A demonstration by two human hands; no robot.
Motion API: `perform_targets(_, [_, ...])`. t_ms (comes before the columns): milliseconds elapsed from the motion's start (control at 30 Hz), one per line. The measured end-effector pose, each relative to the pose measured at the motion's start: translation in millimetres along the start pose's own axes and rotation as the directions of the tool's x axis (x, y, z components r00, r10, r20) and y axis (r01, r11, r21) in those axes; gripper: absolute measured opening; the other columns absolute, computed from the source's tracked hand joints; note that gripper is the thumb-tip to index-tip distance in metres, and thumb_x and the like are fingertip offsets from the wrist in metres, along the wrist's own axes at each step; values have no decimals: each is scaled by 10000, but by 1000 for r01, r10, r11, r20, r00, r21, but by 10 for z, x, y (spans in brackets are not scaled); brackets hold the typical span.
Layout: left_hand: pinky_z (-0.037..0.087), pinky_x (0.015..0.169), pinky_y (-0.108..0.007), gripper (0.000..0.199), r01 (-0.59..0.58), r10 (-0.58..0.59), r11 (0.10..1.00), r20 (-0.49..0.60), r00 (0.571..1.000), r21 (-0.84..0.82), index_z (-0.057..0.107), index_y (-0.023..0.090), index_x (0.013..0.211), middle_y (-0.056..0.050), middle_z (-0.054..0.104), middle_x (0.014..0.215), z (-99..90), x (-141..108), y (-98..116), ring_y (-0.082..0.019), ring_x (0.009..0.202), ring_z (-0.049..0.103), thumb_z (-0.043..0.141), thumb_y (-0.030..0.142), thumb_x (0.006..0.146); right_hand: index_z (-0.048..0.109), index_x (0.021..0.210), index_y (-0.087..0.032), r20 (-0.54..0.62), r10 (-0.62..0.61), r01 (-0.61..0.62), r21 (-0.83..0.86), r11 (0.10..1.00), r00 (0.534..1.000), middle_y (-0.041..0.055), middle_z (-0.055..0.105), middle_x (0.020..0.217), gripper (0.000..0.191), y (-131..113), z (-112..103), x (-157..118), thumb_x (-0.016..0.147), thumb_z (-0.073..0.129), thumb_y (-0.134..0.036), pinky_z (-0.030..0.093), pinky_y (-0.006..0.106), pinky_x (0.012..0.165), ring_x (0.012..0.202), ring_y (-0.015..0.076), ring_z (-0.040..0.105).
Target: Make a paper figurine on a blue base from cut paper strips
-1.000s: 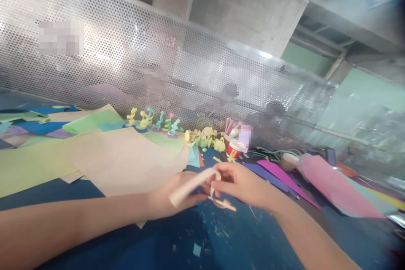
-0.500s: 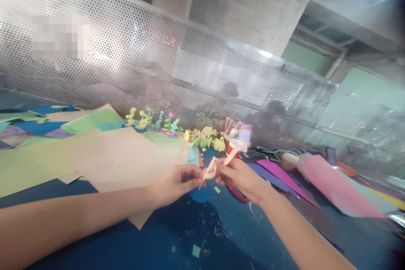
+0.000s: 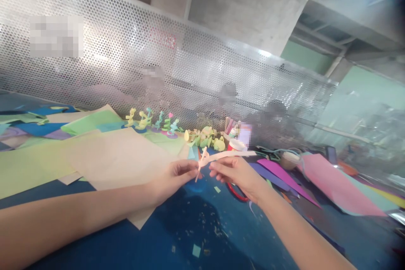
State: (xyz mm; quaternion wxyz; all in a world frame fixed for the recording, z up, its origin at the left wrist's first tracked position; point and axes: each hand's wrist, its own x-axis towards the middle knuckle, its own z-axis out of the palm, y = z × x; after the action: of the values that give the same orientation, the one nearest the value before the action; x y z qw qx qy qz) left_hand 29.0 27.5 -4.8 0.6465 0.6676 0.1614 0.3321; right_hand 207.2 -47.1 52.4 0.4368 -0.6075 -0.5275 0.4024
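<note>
My left hand [image 3: 179,176] is closed in a pinch on a pale pink paper strip [image 3: 226,155] and the thin stick it is curled around. Looped at its left end, the strip runs off to the right with its tail loose above my other hand. Just right of the loop is my right hand [image 3: 236,174], fingers bent and slightly apart with nothing visible between them; whether a fingertip brushes the strip is unclear. Red-handled scissors [image 3: 236,193] lie partly hidden beneath the right hand. A red and white tub [image 3: 236,145] stands behind it.
Large cream paper sheets [image 3: 114,160] cover the left of the blue table [image 3: 177,236]. Along the back stand small curled-paper figures [image 3: 144,119] and yellow-green paper pieces [image 3: 205,137] before a perforated metal screen [image 3: 196,63]. Pink sheets [image 3: 335,181] lie at right; scraps [image 3: 196,250] dot the front.
My right hand has let go of the strip beside the loop. The strip's tail has swung from pointing up to lying nearly level toward the right, and the stick now shows more clearly.
</note>
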Motion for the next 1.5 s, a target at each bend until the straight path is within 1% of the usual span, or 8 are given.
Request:
perform_targets(333, [417,715,-248,284,14,-13,999,8,1000,-29,639,177,961,-39,653,857,-5,5,-36,-143,772,563,585,388,779,618,711,-152,-72,-87,50,-412,910,994,10,626,636,206,-38,-26,-12,721,643,-356,438,272,612,594,134,564])
perform_targets(433, [423,732,-257,287,31,-31,999,-6,999,-5,650,168,926,-54,658,874,-1,5,-46,-157,800,569,590,401,771,605,886,-170,-82,-236,173,-461,870,968,54,652,889,248,80,-82,61,715,655,-342,463,313,730,821,184,602])
perform_targets(567, [423,749,-260,272,72,-72,997,28,997,-22,660,174,911,-52,657,899,-2,-1,-51,-165,826,574,588,398,773,526,1163,-241,97,-283,299,-282,912,954,50,554,1218,370,167,-45,90,812,553,-354,391,366,941,1144,206,486])
perform_targets(667, [413,731,-239,238,59,-56,997,75,996,-50,666,167,853,-39,651,867,-4,-5,-45,-147,804,565,578,379,790,570,1105,-225,185,-255,295,-242,924,949,41,613,1125,311,143,35,55,851,486,-385,396,368,935,1074,209,540])
perform_targets(767, [399,704,-219,226,32,-25,997,111,993,-64,666,157,806,-28,642,830,-6,-4,-43,-127,774,553,570,362,801,594,991,-192,195,-227,269,-225,936,954,36,649,972,250,134,82,41,849,493,-372,444,344,854,920,192,602])
perform_targets(933, [389,657,-211,230,49,-43,996,95,995,-68,654,158,843,-26,628,817,-8,4,-50,-115,735,543,574,369,798,577,894,-172,187,-248,283,-185,941,950,35,636,880,189,114,46,45,824,539,-344,451,322,819,875,179,609])
perform_targets(1167, [406,657,-231,295,98,-90,985,63,994,-138,598,209,1016,-15,630,811,-8,4,-55,-121,729,555,617,364,766,587,773,-171,48,-190,192,-441,877,981,22,641,747,197,-148,-5,-85,783,579,-368,461,275,692,716,152,613])
perform_targets(1500, [386,654,-206,209,96,-75,975,111,991,-202,660,168,917,-11,597,787,4,-7,7,-96,707,507,592,324,795,588,746,-163,57,-222,217,-541,813,973,24,642,718,177,-200,8,-132,796,554,-329,447,241,621,654,130,594])
